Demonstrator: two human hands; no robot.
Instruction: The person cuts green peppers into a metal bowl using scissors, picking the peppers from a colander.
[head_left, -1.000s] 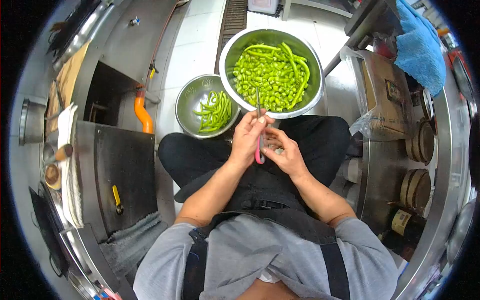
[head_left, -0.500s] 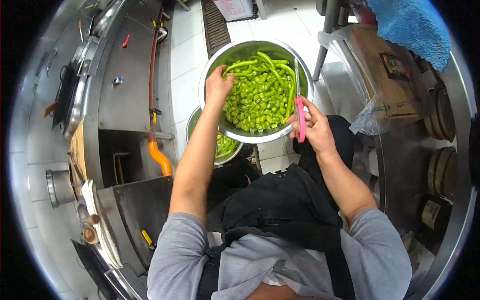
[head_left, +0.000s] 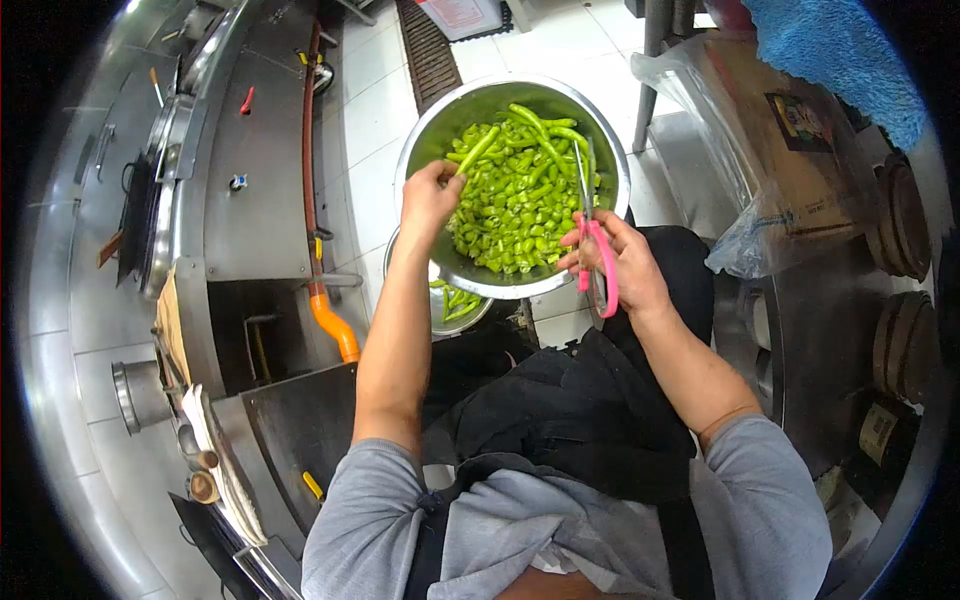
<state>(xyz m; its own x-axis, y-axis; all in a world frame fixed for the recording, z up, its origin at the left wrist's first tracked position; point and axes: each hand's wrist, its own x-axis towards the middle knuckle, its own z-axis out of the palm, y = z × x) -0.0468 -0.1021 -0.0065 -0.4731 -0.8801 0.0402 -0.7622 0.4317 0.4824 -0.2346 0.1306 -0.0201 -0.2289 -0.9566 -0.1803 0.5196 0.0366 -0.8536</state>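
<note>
A large steel bowl (head_left: 412,150) in front of me holds many cut pieces of green pepper (head_left: 515,215), with a few whole long ones lying on top at the far side. Between the closed fingers of my left hand (head_left: 433,195), over the bowl's left side, a long green pepper (head_left: 480,148) is pinched by one end and points up to the right. My right hand (head_left: 628,262), at the bowl's right rim, grips scissors (head_left: 606,270) by their pink handles. The scissor blades point away over the pieces and stand slightly apart.
A smaller bowl (head_left: 466,325) with green peppers sits lower left, partly under the big bowl. At left are a steel counter (head_left: 258,170) and an orange pipe (head_left: 332,325). A cardboard box in plastic (head_left: 790,170) and a blue towel (head_left: 840,60) are at right.
My left hand has drawn slightly nearer, and its pepper has swung to point more away from me. The scissors have moved left and toward me, and their blades have parted.
</note>
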